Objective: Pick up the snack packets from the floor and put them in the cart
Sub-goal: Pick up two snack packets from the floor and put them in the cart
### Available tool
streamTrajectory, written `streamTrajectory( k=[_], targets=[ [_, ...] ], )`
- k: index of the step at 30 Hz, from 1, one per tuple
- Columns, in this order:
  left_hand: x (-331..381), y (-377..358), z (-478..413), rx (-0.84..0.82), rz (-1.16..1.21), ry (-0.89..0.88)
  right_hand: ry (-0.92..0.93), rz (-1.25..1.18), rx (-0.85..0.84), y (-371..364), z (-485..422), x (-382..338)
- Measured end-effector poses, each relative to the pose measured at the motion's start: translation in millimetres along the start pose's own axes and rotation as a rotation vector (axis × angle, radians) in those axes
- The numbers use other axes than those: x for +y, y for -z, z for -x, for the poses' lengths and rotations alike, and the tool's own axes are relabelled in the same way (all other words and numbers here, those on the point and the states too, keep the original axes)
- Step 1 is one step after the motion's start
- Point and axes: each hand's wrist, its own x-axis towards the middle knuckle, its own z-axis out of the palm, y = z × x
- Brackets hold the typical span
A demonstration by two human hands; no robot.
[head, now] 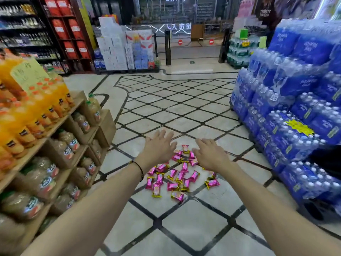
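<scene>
Several small pink snack packets (177,174) with yellow ends lie scattered in a loose pile on the tiled floor, straight ahead of me. My left hand (158,146) is stretched out above the pile's left side, fingers spread and holding nothing. My right hand (210,154) reaches over the pile's right side, fingers straight and also holding nothing. Both arms are extended forward, and the hands cover a few packets at the back of the pile. No cart is in view.
A wooden shelf rack of orange and pale juice bottles (46,126) stands close on my left. Stacked blue packs of water bottles (287,111) rise on my right. Tiled floor (175,100) with dark diamond lines runs ahead to entrance gates (186,43).
</scene>
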Motion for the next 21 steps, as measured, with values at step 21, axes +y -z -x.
streamTrajectory(
  k=[21],
  targets=[
    [-117,-125,-275,-0.156,0.048,0.186,0.019,-0.111,-0.143,-128,-328,51]
  ],
)
